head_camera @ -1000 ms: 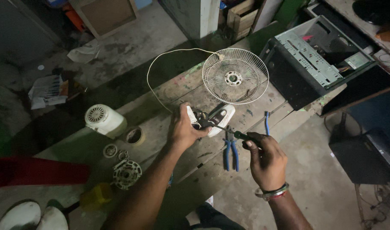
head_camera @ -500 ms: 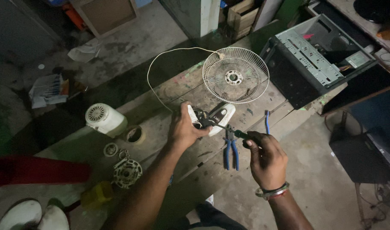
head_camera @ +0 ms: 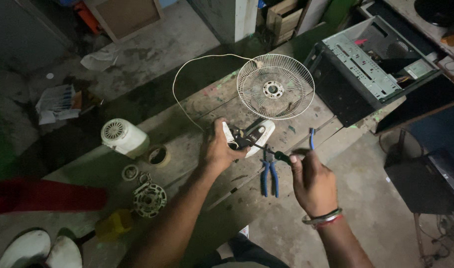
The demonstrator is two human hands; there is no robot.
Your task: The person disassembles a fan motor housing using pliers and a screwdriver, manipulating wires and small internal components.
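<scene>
Head view, steeply down, near workbench

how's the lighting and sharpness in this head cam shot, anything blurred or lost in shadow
Head view: dim, uneven light; the wire fan guard and the bench top are lit best, the left edge and lower corners sink into shadow. The right hand with its screwdriver is slightly smeared; the left hand on the white fan base looks sharper. No glare.

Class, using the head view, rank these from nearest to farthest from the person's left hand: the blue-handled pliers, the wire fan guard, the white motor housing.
From the left hand:
1. Blue-handled pliers, just to its right on the bench.
2. Wire fan guard, up and right.
3. White motor housing, far to its left.
</scene>
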